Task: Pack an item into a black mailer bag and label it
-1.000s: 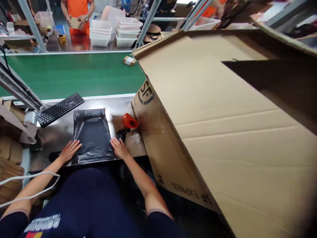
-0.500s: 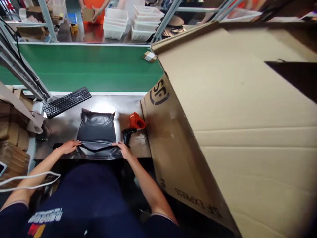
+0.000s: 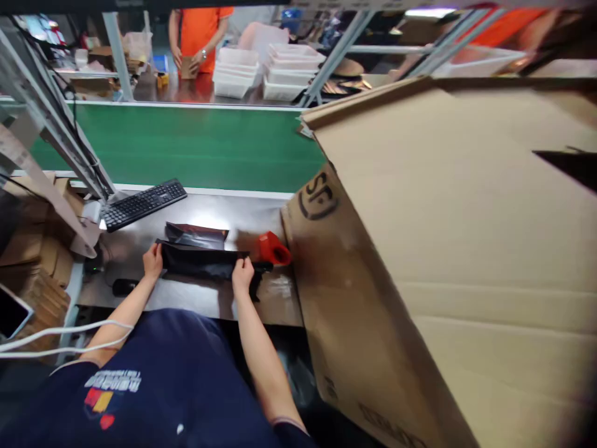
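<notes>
A black plastic mailer bag (image 3: 198, 261) lies on the dark worktable (image 3: 242, 218), its near part lifted and folded over toward the far end. My left hand (image 3: 152, 261) grips the bag's left edge. My right hand (image 3: 242, 274) grips its right edge. Just right of my right hand sit an orange tape dispenser (image 3: 274, 249) and a black handheld scanner (image 3: 256, 283), partly hidden behind the hand.
A huge open SF cardboard box (image 3: 420, 236) fills the right side. A black keyboard (image 3: 142, 203) lies at the table's back left by a metal frame. Behind runs a green conveyor belt (image 3: 196, 146). Beyond it, a person in orange stands by white baskets (image 3: 268, 71).
Both hands went from lying flat on the bag's near corners to gripping its edges. They lifted the near end and folded it away from me, so the bag now looks short.
</notes>
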{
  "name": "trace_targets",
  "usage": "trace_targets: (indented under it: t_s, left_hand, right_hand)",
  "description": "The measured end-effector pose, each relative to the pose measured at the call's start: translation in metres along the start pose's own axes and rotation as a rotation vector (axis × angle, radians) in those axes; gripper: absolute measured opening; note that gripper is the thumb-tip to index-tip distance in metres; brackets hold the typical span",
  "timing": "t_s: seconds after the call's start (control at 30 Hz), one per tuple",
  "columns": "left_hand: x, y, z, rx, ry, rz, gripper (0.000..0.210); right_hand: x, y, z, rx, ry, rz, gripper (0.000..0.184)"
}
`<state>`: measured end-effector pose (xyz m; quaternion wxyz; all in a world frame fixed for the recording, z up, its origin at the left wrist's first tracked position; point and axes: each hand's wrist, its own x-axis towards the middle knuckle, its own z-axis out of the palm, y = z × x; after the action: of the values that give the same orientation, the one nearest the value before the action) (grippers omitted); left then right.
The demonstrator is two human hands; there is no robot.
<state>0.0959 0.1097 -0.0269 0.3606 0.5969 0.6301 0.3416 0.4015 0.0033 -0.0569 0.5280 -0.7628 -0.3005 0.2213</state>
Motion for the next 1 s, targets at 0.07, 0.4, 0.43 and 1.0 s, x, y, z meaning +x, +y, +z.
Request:
trace_targets:
  t_s: [0.07, 0.4, 0.43, 1.0]
  left_hand:
    - [0.0, 0.003, 0.006, 0.034, 0.074, -0.017, 0.034]
    - [0.0, 0.005, 0.002, -0.036, -0.027, -0.021, 0.026]
    - [0.004, 0.005, 0.001, -0.06, -0.054, -0.015, 0.027]
    - [0.072, 0.011, 0.035, 0.265, 0.04, -0.167, 0.03]
  right_hand:
    - [0.002, -0.008, 0.005, -0.027, 0.045, -0.006, 0.04]
    - [0.018, -0.009, -0.005, -0.128, 0.013, -0.047, 0.035]
    - [0.02, -0.011, -0.005, -0.114, 0.0, -0.063, 0.037]
    - [0.09, -0.005, 0.037, -0.457, -0.209, 0.068, 0.038]
